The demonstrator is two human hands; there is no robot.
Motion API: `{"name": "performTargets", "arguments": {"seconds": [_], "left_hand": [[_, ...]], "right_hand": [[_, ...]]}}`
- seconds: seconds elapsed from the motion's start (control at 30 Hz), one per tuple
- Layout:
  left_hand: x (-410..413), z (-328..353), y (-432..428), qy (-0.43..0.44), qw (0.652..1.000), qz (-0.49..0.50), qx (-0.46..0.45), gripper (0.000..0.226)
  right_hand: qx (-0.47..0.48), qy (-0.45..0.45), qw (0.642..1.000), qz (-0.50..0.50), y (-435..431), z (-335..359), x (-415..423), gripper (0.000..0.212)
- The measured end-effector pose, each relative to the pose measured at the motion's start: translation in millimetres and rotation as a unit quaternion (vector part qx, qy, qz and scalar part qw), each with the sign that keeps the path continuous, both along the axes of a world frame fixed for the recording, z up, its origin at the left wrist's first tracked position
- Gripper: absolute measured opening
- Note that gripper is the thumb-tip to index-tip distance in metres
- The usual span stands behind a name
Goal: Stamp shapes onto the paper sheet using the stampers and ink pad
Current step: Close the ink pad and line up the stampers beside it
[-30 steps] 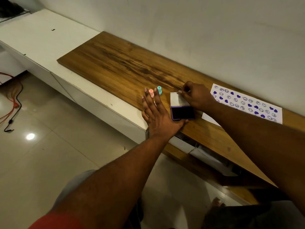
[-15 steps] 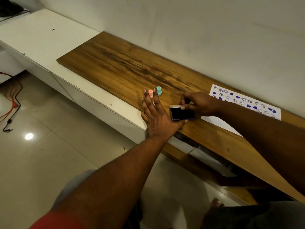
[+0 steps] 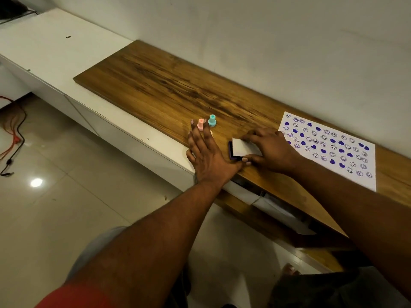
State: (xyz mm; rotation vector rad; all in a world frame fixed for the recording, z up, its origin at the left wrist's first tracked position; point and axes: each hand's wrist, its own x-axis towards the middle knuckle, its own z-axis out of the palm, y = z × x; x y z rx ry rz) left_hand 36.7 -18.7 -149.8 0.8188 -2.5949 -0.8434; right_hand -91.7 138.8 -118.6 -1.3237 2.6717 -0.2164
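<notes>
The purple ink pad (image 3: 232, 151) lies near the front edge of the wooden shelf (image 3: 169, 90), its white lid (image 3: 243, 147) down over it. My right hand (image 3: 270, 150) presses on the lid, thumb at its front corner. My left hand (image 3: 205, 152) rests flat on the shelf just left of the pad, fingers spread, thumb against the pad's side. A pink stamper (image 3: 200, 124) and a teal stamper (image 3: 212, 120) stand upright beyond my left fingertips. The white paper sheet (image 3: 329, 147), covered with purple hearts and smiley faces, lies to the right.
A white wall (image 3: 266, 41) runs close behind the shelf. A white cabinet top (image 3: 44, 41) extends left of it. Below are a tiled floor (image 3: 55, 207) and red and black cables (image 3: 13, 138) at the far left. Papers (image 3: 278, 207) sit under the shelf.
The ink pad's lid stood open a second ago. My right hand has swung it down and now holds it over the pad. My left hand has stayed put.
</notes>
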Motion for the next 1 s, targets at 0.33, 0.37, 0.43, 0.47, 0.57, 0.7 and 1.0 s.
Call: {"name": "performTargets", "arguments": {"seconds": [0.33, 0.37, 0.43, 0.47, 0.57, 0.7, 1.0], "left_hand": [[1, 13, -14, -0.048, 0.998, 0.005, 0.042, 0.182], [1, 14, -14, -0.051, 0.998, 0.006, 0.044, 0.182], [2, 15, -13, -0.056, 0.998, 0.009, 0.041, 0.182], [2, 15, -13, -0.060, 0.997, 0.010, 0.038, 0.181], [1, 18, -15, -0.068, 0.997, 0.009, 0.039, 0.181], [1, 19, -15, -0.061, 0.997, 0.009, 0.046, 0.183], [-1, 20, -14, -0.071, 0.996, 0.009, 0.044, 0.182]], "right_hand": [[-0.006, 0.002, 1.000, 0.010, -3, -3, 9, 0.073], [-0.010, -0.001, 1.000, 0.008, -3, -5, 9, 0.071], [-0.017, -0.004, 1.000, 0.003, -2, -8, 10, 0.068], [-0.019, -0.003, 1.000, 0.001, -1, -10, 11, 0.067], [-0.017, -0.004, 1.000, -0.003, -2, -11, 11, 0.068], [-0.007, 0.005, 1.000, -0.001, -3, -8, 9, 0.068], [0.012, 0.008, 1.000, 0.010, -4, -6, 7, 0.068]]}}
